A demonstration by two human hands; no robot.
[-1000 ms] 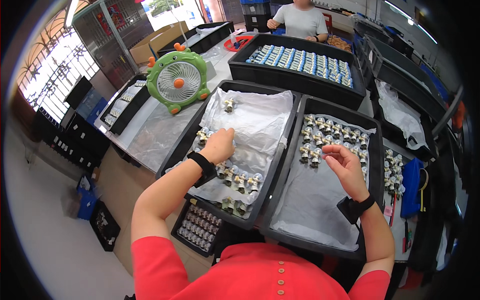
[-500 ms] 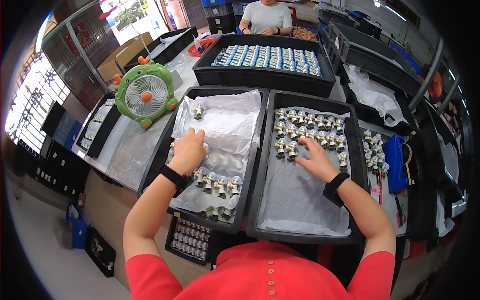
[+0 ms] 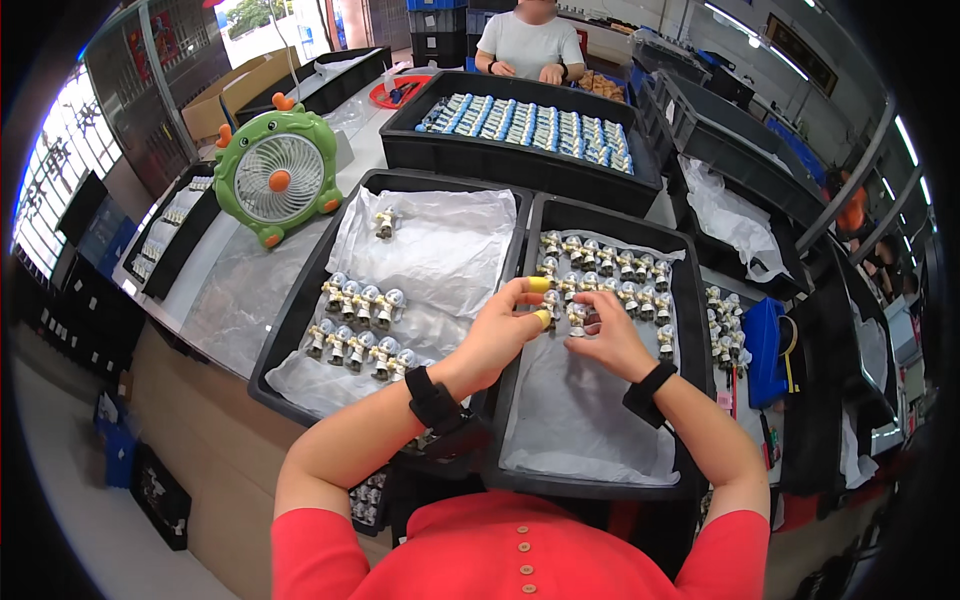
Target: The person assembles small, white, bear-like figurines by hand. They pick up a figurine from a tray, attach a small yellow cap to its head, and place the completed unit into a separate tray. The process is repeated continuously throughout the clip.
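My left hand (image 3: 500, 335), with yellow covers on thumb and forefinger, reaches over the left rim of the right tray (image 3: 515, 395). Its two fingertips close on a small white-and-gold figurine (image 3: 551, 300) at the left end of the third row. Beside it, my right hand (image 3: 615, 345) has its fingers and thumb around the neighbouring figurine (image 3: 577, 319). Further rows of like figurines stand behind them on white paper. In the left tray (image 3: 290, 350), two rows of figurines (image 3: 362, 305) and one single figurine (image 3: 385, 222) lie on crumpled paper.
A green animal-shaped fan (image 3: 278, 180) stands left of the trays. Behind them is a black tray (image 3: 500, 160) of blue-and-white pieces, with a person (image 3: 530, 50) beyond. More figurines (image 3: 725, 325) and a blue container (image 3: 768, 350) sit at the right.
My left hand has moved right, from the left tray's figurines to the right tray. My right hand has shifted slightly and closed in on a figurine. The view has turned a little.
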